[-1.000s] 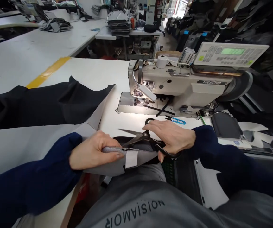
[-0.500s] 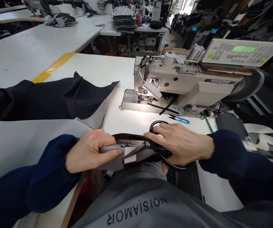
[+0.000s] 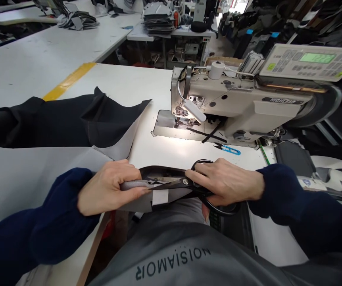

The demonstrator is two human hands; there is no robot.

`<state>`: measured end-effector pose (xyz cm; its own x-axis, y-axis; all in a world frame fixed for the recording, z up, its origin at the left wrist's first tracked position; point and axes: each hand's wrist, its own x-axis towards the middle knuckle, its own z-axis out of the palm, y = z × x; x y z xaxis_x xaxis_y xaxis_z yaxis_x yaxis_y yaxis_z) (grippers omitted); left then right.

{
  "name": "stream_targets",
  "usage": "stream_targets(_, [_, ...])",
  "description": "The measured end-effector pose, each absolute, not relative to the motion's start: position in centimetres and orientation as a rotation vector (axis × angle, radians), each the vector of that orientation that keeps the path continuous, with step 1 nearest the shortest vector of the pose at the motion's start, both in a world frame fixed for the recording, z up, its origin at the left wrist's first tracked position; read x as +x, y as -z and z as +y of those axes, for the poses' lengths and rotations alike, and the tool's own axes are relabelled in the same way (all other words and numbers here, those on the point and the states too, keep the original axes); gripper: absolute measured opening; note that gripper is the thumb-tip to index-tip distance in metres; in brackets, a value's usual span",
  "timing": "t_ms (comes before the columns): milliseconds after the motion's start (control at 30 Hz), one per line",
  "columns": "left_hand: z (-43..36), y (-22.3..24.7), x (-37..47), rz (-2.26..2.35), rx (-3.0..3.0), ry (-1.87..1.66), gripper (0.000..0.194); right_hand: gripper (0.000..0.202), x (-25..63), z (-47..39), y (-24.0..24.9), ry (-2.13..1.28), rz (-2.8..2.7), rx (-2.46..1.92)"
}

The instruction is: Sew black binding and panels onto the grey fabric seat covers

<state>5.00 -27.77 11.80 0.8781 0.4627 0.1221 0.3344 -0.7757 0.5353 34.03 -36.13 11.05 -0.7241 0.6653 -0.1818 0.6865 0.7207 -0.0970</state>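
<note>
My left hand (image 3: 113,186) has its fingers clamped, thumb nearest me, on the folded edge of a grey-lined dark fabric piece (image 3: 171,196) just above my lap, at the bench's near edge. I judge that pinch holds the edge taut and raised, so the blades meet it clear of the bench (image 3: 150,153). A small white rectangular tab (image 3: 160,197) lies on its near face, just right of my thumb.

My right hand (image 3: 227,182) has its fingers closed around the looped handles of large black metal scissors (image 3: 185,181). Their blades look nearly together, pointing to 9 o'clock, tips beside my left thumb; whether they grip cloth I cannot tell.

At 1 o'clock from the scissors lie small blue thread snips (image 3: 231,150), probably left there for easy reach, with the cream sewing machine (image 3: 248,105) beyond. Black cloth with a grey underside (image 3: 64,123) spreads at 10 o'clock.

My left forearm comes in from 8 o'clock, my right from 4, both wrists low, knuckles upward.
</note>
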Motion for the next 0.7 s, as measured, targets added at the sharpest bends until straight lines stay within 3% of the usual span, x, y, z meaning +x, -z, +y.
stream_targets(333, [-27.7, -11.1, 4.0, 0.765, 2.533, -0.408, 0.033, 0.034, 34.2, -36.8, -10.2, 0.018, 2.919, 1.08])
stream_targets(700, [-28.6, -11.2, 4.0, 0.725, 2.695, -0.629, 0.042, 0.038, 32.1, -36.0, -12.0, -0.001, 2.785, 1.187])
